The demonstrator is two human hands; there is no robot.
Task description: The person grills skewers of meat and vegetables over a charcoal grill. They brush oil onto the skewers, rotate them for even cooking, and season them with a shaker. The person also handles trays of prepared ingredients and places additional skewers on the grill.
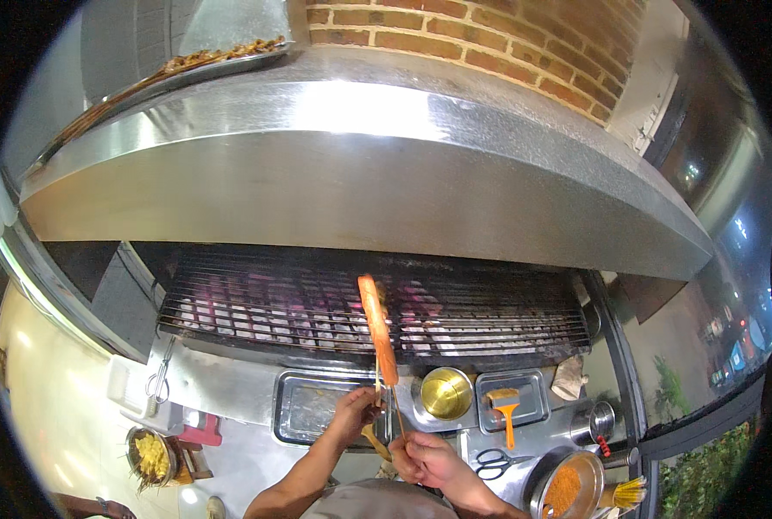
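An orange sausage (377, 331) on a bamboo skewer extends over the charcoal grill (262, 305). The lower end of its stick is pinched in my right hand (425, 459). My left hand (358, 413) grips another thin stick (378, 379) just left of the sausage. Whatever that stick carries is largely hidden behind the sausage. Below my left hand shows a wooden handle (376, 444), its other end out of sight. Beneath and beside that hand lies a metal tray (318, 405) with a little liquid in it. Glowing coals and pale ash show through the grate.
Right of my hands stand a pot of yellow oil (446, 394), an orange-handled brush (507, 415) in a tray, scissors (495, 463) and a bowl of reddish powder (562, 490). A steel hood (360, 188) overhangs the grill. Another person's hand (116, 509) shows at lower left.
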